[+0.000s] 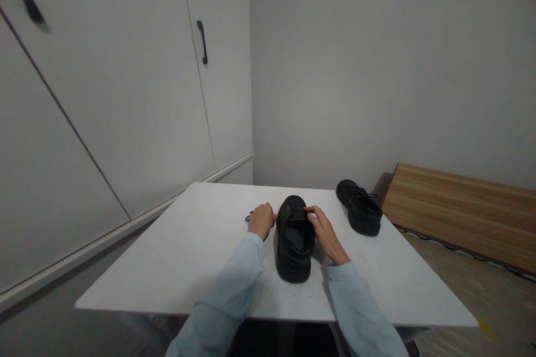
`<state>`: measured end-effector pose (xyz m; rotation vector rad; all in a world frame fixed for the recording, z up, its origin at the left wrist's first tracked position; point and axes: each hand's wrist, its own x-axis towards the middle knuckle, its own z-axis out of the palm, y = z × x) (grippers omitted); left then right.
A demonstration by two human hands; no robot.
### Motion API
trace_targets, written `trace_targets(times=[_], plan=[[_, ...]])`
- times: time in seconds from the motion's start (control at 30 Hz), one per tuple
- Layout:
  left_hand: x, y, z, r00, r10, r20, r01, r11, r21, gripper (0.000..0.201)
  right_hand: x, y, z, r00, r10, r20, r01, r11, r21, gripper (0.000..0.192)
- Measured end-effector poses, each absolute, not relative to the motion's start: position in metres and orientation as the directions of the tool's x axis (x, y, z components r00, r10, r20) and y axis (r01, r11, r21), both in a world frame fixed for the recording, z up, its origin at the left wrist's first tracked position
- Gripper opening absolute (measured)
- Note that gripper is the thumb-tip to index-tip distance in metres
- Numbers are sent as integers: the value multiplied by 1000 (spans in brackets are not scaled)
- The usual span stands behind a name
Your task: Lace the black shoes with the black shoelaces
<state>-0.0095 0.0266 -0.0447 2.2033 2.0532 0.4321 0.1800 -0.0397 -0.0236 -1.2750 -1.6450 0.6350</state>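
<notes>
A black lace-up shoe (293, 262) rests on the white table, its toe pointing away from me and its opening facing up. Just left of it, my left hand (262, 220) is closed on a thin black shoelace (248, 217), a loop of which sticks out past the knuckles. My right hand (325, 233) grips the right edge of the shoe near the tongue, fingertips on the upper. What lies under the curled left fingers is hidden.
The other black shoe (360, 209) stands at the right back edge of the white table (201, 245). White cabinets (125, 77) with dark handles rise on the left, and a grey wall is behind. A wood-grain panel (460, 212) is beyond the table on the right.
</notes>
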Motion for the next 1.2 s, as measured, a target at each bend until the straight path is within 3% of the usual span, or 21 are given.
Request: trace_targets(times=[0.17,0.27,0.37,0.47,0.57,0.67,0.9,1.1,1.2], plan=[[-9,26,-43,28,986,165,973,-64,220,22,181,-33,-27,-16,928,373,436,342,-832,33],[-11,25,-36,24,974,226,960,-86,267,17,182,-28,-29,-45,931,363,487,337,-806,29],[-12,24,-29,30,951,306,863,-179,473,11,182,-25,-28,-77,935,346,595,322,-736,39],[-10,24,-24,51,939,340,632,-294,717,8,179,-23,-25,-133,947,291,711,296,-638,46],[-9,22,-20,30,931,363,494,-329,805,12,177,-23,-19,-173,959,226,795,272,-543,46],[-7,18,-15,31,928,372,486,-339,806,22,175,-23,-13,-196,960,200,852,268,-450,46],[-7,15,-9,89,946,311,517,-311,798,24,173,-16,-3,-230,958,170,903,275,-330,43],[-21,22,-17,224,906,360,710,-405,577,19,169,-7,6,-329,921,210,880,380,-285,34],[-22,22,-19,265,900,346,724,-423,545,18,167,-6,7,-330,914,238,875,390,-287,31]])
